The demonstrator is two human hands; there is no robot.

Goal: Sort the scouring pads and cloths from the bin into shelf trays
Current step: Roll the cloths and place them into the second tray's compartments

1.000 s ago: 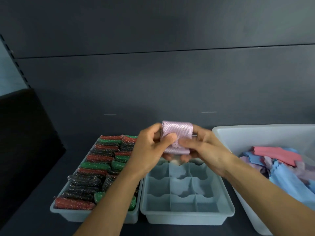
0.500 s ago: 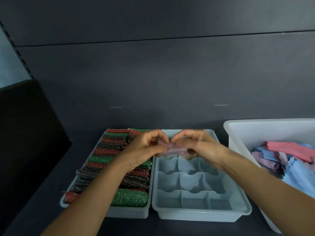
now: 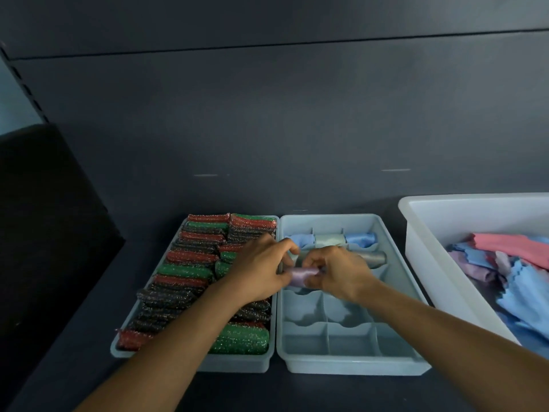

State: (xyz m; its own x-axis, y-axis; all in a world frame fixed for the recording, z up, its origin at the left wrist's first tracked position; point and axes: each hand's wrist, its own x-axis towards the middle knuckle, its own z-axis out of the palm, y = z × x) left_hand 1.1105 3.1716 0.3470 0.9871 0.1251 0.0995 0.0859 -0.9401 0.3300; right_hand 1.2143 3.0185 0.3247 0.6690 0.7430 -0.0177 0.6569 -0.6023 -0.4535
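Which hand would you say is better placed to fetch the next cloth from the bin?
Probably the right hand: the white bin sits on its side; the left hand would cross the tray.

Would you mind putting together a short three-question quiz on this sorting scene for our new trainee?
1. True or false: the nearest row of the divided tray is full.
2. What colour is the rolled cloth that the left hand and the right hand grip together? A lilac, B red, C green.
3. Fill in: the scouring pads lie on the divided tray's ___ side.
Key: 1 false, that row is empty; 2 A; 3 left.
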